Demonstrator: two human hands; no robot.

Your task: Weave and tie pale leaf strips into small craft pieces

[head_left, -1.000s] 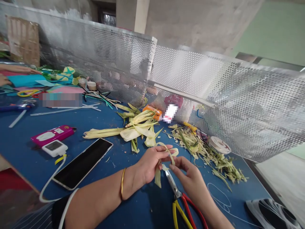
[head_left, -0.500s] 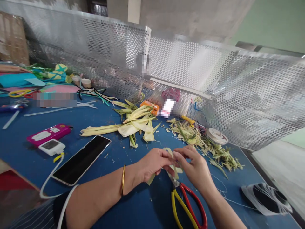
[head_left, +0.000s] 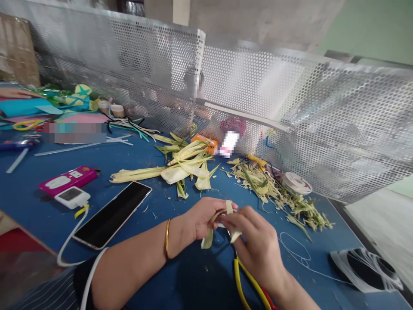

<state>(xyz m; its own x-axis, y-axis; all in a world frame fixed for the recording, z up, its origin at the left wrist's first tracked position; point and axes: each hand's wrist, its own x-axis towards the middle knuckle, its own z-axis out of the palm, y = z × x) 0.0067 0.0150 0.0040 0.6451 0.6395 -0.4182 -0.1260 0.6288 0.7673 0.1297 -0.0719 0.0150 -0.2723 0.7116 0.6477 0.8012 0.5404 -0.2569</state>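
Observation:
My left hand (head_left: 206, 217), below a gold bangle (head_left: 167, 239), pinches a pale corn husk strip (head_left: 208, 239) between thumb and fingers. The strip bends over the fingertips, and one end hangs down under the palm. My right hand (head_left: 256, 241) meets it from the other side, its curled fingers closed on the strip near a short pale end. Beneath the right hand are scissors (head_left: 239, 282) with a yellow and a red handle; the hand covers most of them. Larger corn husks (head_left: 185, 165) lie in a heap beyond my hands.
Shredded husk scraps (head_left: 301, 211) lie to the right, beside a white roll (head_left: 297, 184). A black spool (head_left: 364, 269) trails white thread. At left are a black-screened phone (head_left: 112, 215) and a pink device (head_left: 69, 181) with a white cable. A perforated metal screen (head_left: 245, 82) stands behind.
My right hand has shifted down and left, over the scissors, hiding the red handle more. The strip is now folded over the left fingertips. The left hand stays nearly in place.

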